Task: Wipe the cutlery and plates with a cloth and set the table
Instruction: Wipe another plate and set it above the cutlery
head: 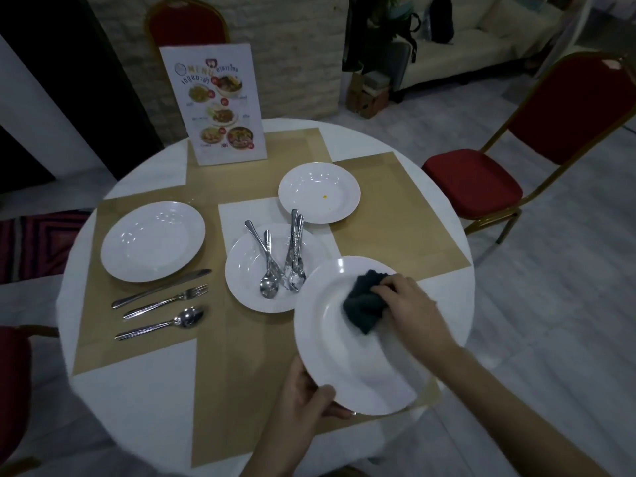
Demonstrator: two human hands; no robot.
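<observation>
**Plate tilted in the left hand, cloth working its far side**

The person holds a white plate (344, 342) up off the worktop (406, 173), tipped so its face looks toward them. The left hand (306, 394) grips the near rim from below, thumb curled over the edge. The right hand (404, 299) comes in from the right, its fingers (385, 289) bunched and clamped on a dark cloth (364, 304) that presses into the upper right of the plate's well. From the cloth, the unwiped-looking stretch of the plate lies down and to the left, toward the left hand, so I'd judge the next stroke sweeps that way, across the well toward the gripped rim.

Just beyond the held plate sits a centre plate (247, 270) carrying a heap of cutlery (282, 263), handles pointing away from the person. A far plate (318, 192) shows a small yellow speck, so it likely still needs wiping. On the left a place looks set: a plate (153, 241) with knife (161, 288), fork (167, 301) and spoon (161, 324) lying side by side nearer the person. A menu card (220, 105) stands at the back.
</observation>
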